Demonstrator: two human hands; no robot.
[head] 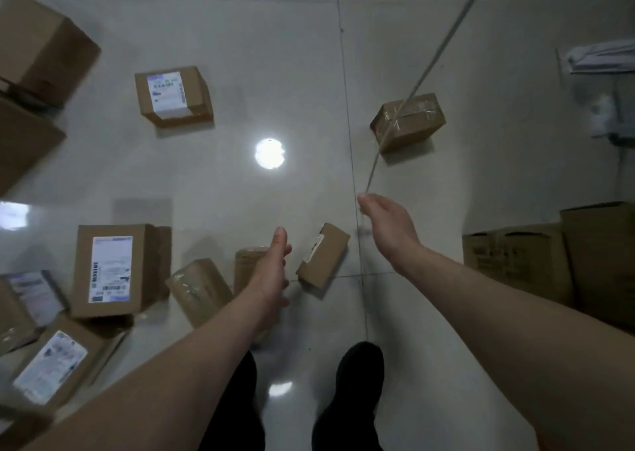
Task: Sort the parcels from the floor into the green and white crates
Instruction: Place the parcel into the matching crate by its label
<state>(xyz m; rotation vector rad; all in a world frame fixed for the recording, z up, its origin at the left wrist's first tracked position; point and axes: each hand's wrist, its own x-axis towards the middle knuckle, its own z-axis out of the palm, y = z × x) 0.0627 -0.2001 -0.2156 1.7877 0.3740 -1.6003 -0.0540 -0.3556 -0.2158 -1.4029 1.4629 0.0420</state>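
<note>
- A scatter of brown cardboard parcels (173, 96) lies across the glossy pale tiled floor (275, 55), from upper left to lower left and centre; none is lifted.
- The left hand (271, 272), fingers spread and empty, hovers over a tape-wrapped brown parcel (244, 268) at lower centre.
- The right hand (388, 223) appears to pinch the end of a thin grey cord (422, 79) that runs to the upper right.
- No green or white crate shows plainly, so most of the sorting seemingly remains.
</note>
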